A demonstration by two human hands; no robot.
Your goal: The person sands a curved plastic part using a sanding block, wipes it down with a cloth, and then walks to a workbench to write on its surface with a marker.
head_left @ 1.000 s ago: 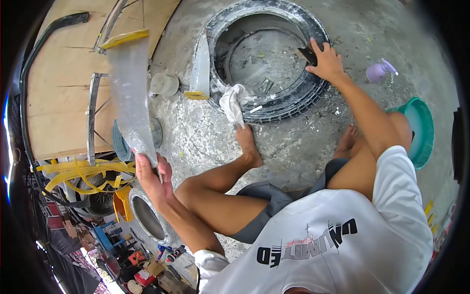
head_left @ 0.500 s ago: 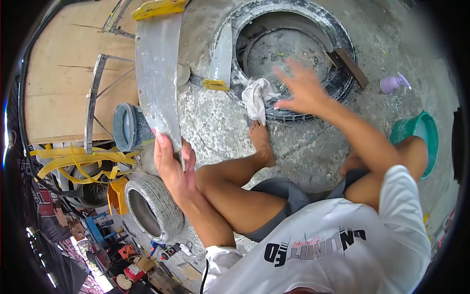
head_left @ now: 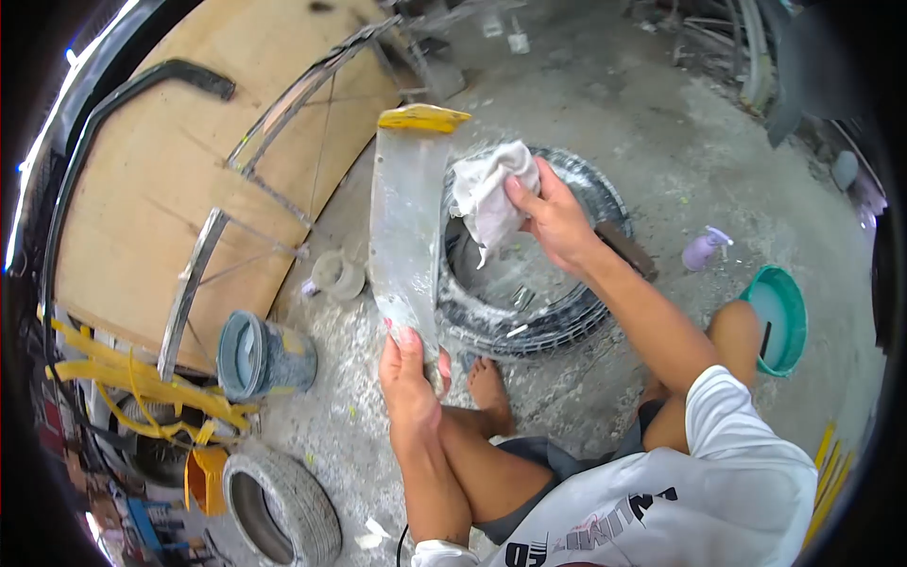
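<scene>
My left hand (head_left: 411, 383) is closed around the lower end of a long, curved grey panel (head_left: 406, 227), held upright. Yellow material (head_left: 422, 118) covers the panel's top end, and wet-looking streaks mark its face. A crumpled white cloth (head_left: 491, 194) is gripped in my right hand (head_left: 564, 231), just to the right of the panel's upper half and apart from it as far as I can see. Below both hands a large black tyre (head_left: 529, 333), smeared with white, lies flat on the floor.
A dark block (head_left: 625, 250) rests on the tyre's right side. Beyond it are a purple pump bottle (head_left: 701, 251) and a green basin (head_left: 799, 335) of liquid. On the left stand a blue-grey bucket (head_left: 295, 359), a grey tyre (head_left: 319, 510) and a plywood board (head_left: 142, 246).
My right hand, empty and spread before, now holds the cloth that hung over the tyre's edge, raised beside the panel. The view has shifted, and the panel appears lower and farther right.
</scene>
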